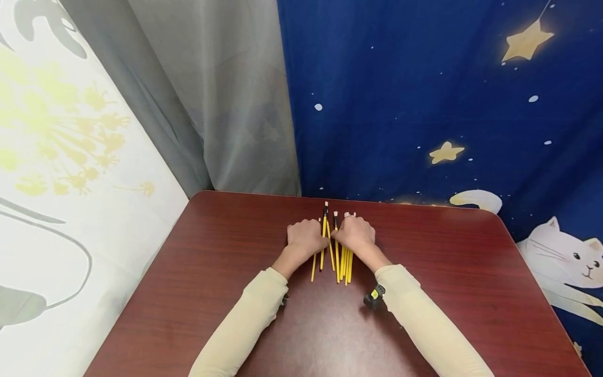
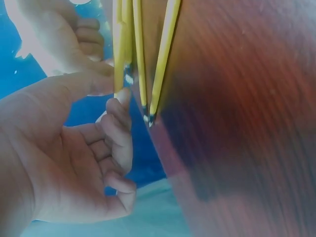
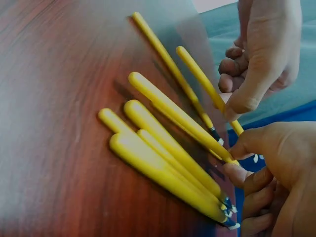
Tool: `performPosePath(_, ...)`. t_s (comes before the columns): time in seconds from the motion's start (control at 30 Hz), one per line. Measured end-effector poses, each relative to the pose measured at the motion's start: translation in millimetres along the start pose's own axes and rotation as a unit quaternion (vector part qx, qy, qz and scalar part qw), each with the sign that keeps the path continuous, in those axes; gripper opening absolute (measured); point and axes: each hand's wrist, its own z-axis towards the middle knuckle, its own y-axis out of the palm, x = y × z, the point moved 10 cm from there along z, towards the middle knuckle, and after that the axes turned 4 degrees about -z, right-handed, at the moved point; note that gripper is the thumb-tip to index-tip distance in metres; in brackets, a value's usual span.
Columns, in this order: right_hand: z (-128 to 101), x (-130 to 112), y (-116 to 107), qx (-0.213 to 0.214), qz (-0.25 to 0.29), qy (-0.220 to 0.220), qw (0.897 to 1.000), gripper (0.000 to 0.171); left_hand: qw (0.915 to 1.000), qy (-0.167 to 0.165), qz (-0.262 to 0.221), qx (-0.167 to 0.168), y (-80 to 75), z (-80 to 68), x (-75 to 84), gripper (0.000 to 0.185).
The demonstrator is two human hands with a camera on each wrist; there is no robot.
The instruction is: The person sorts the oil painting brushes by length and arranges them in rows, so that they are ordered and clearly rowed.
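Note:
Several yellow-handled paintbrushes point(image 1: 342, 264) with black ferrules and white bristles lie fanned out on a red-brown table point(image 1: 212, 272). Both hands sit over their bristle ends. My left hand point(image 1: 306, 236) has curled fingers, and its thumb and forefinger pinch one of the left brushes point(image 3: 205, 81). Close beside it, my right hand point(image 1: 356, 233) pinches the ferrule end of a long brush point(image 3: 177, 116) with its thumb against curled fingers. In the left wrist view the left hand point(image 2: 74, 163) touches a handle point(image 2: 118, 59). The right wrist view shows the right hand point(image 3: 276, 168) by the thicker handles point(image 3: 163, 170).
A blue star-and-cat curtain point(image 1: 424, 104) hangs behind the table, with a grey curtain point(image 1: 212, 104) and a white patterned cloth point(image 1: 56, 183) to the left. A small black and yellow device point(image 1: 374, 296) is strapped at the right wrist. Bare tabletop lies on both sides.

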Motion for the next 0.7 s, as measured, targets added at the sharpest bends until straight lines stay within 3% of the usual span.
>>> performPosePath(0.23,7,-5,-6,-0.001,0.064,0.003,0.998,0.037,0.9985,-0.004,-0.053,-0.012,-11.1,2.6,-15.0,0.047)
performPosePath(0.43,12,-12,-9,0.002,0.104,0.002,0.995,0.034,0.9974,-0.018,-0.068,-0.012,-20.6,5.5,-31.6,0.051)
performPosePath(0.7,15,-30,2,0.006,0.122,-0.007,0.992,0.034,0.9965,-0.06,-0.058,0.002,-36.0,2.2,-74.7,0.05)
